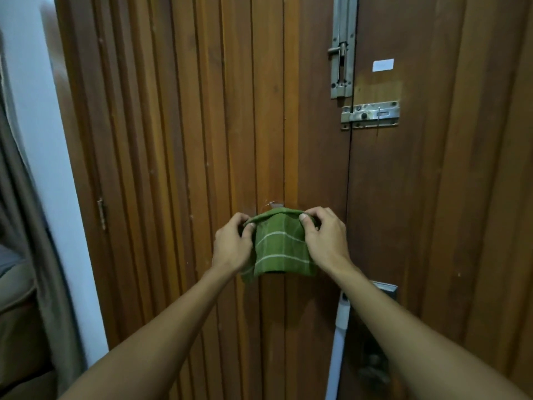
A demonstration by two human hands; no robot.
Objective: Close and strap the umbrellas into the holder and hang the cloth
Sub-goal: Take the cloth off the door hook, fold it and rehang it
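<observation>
Both hands are up against the wooden door (202, 140): my left hand (232, 245) pinches the left top corner of the green checked cloth (278, 249), my right hand (323, 238) pinches the right corner. The cloth hangs folded between them, just below a small hook (272, 204). Two metal bolts (343, 47) sit far up on the right.

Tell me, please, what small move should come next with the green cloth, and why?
Probably lift the green checked cloth slightly and loop its top edge over the small hook on the wooden door: the left hand and right hand pinch that edge just below it.
</observation>
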